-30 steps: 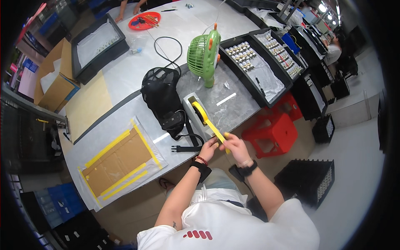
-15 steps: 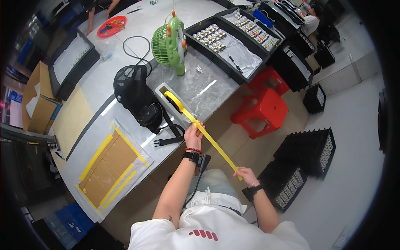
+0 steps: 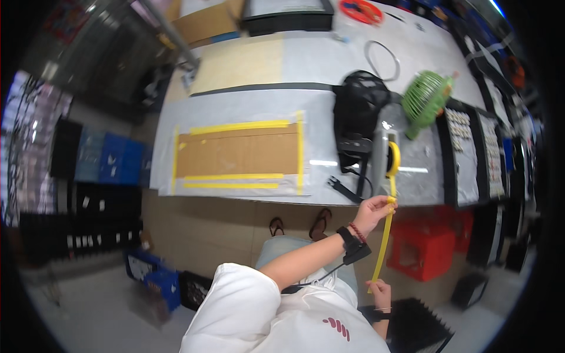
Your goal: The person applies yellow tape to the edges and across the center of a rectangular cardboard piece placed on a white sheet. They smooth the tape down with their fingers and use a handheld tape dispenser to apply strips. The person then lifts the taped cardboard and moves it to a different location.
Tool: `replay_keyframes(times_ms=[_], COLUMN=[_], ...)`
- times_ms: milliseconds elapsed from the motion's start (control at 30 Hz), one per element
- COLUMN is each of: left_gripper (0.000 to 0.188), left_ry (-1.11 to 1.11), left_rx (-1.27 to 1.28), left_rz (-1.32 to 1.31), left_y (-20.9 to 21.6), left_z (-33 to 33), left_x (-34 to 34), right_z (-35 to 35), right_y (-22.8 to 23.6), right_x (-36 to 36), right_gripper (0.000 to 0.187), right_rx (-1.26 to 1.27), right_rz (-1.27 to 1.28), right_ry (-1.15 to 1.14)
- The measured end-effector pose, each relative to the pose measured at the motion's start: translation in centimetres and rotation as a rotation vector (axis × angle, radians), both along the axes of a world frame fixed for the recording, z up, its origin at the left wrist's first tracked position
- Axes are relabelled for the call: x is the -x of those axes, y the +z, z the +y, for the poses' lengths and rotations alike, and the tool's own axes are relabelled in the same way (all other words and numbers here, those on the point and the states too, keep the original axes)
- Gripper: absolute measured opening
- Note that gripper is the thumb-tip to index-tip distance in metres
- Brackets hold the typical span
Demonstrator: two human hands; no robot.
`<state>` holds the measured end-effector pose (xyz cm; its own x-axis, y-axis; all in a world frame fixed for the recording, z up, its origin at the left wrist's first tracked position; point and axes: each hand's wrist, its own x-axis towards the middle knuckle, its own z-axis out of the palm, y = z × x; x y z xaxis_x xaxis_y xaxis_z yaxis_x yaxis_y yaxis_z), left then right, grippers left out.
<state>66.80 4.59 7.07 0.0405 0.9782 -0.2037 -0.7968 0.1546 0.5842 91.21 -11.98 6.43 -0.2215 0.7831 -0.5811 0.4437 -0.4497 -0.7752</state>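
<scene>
A strip of yellow tape (image 3: pixel 384 244) runs taut from a tape dispenser (image 3: pixel 381 162) at the table's front edge down toward my body. My left hand (image 3: pixel 372 213) pinches it close to the dispenser. Its free end is held by my right hand (image 3: pixel 381 289), low and near my body. The yellow roll (image 3: pixel 395 157) sits in the grey dispenser. To the left, a flat cardboard piece (image 3: pixel 238 151) lies on white sheeting, with yellow tape strips along its edges and one more strip (image 3: pixel 231 186) just in front of it.
Between cardboard and dispenser lies a black mesh bag (image 3: pixel 358 106) with a buckled strap. A green fan (image 3: pixel 425 100) stands behind the dispenser. Black trays (image 3: pixel 450 170) of small parts are at the right. Red stools (image 3: pixel 421 250) stand below the table edge. A red dish (image 3: pixel 361 12) is at the back.
My view has swung left, so the table now lies level and the cardboard sits nearer the middle. Both hands still hold the stretched tape.
</scene>
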Motion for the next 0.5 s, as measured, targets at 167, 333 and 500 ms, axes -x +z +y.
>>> replay_keyframes(times_ms=[167,333,500], left_gripper=[0.024,0.029,0.055], left_ry=[0.737,1.162,1.526], left_rx=[-0.047,-0.001,-0.016], left_rz=[0.192,0.223,0.245], left_y=[3.7,8.2,9.7], left_z=[-6.4,-19.0,-31.3], left_x=[17.3,27.0,33.4], right_z=[12.0,15.3,14.2], right_y=[5.3,9.0,9.9], right_x=[10.8,24.5,38.1], right_gripper=[0.023,0.057,0.010], right_rx=[-0.001,0.250,-0.036], right_rz=[0.140,0.341,0.331], right_ry=[0.540,0.809,1.187])
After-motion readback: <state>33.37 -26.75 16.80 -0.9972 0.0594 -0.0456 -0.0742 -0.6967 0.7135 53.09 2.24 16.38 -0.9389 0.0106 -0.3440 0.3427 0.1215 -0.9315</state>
